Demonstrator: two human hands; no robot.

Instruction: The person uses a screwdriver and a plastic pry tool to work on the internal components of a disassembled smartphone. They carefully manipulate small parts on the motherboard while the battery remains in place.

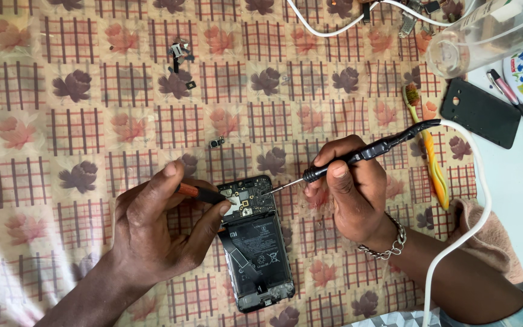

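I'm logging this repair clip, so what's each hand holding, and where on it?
Right hand: soldering iron, gripped on its black handle near the tip. Left hand: small orange-handled tool, pinched at the handle over the opened phone.

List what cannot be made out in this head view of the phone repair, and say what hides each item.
- Tool in the left hand: only an orange and black stretch shows; fingers cover the rest.
- Soldering iron tip: too fine to tell whether it touches the opened phone.
- Small parts on the cloth: too small to identify.
- Clear bottle: cut off by the top edge.
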